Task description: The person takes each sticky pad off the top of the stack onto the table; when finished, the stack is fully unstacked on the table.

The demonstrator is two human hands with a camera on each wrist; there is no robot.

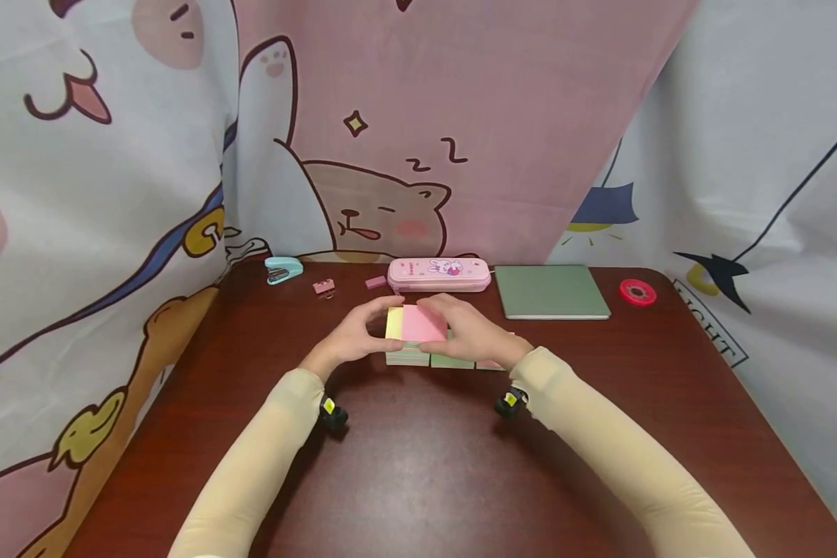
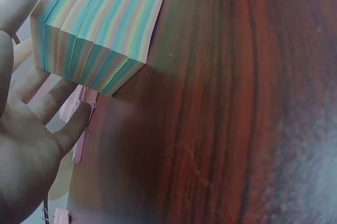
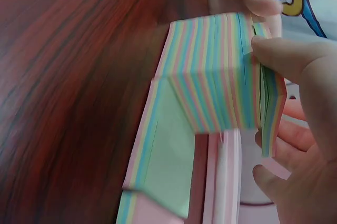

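Observation:
A stack of square sticky-note pads (image 1: 408, 355) with striped pastel edges stands mid-table. At its upper right, my right hand (image 1: 470, 329) pinches a thin pink-topped sticky-note pad (image 3: 273, 113) between thumb and fingers. That pad tilts slightly away from the stack in the right wrist view. My left hand (image 1: 352, 329) curves loosely about the stack's left side, thumb in front and fingers behind. Its fingers look spread in the left wrist view; whether they touch the paper is hard to tell. Lower green-topped pads (image 1: 453, 361) and pink-topped pads (image 1: 490, 365) lie beside the stack, partly hidden by my right hand.
Along the back stand a blue stapler (image 1: 283, 270), a pink binder clip (image 1: 324, 287), a small pink block (image 1: 375, 282), a pink pencil case (image 1: 439, 275), a green notebook (image 1: 552, 292) and a red round roll (image 1: 638, 292). Printed cloth hangs behind the table.

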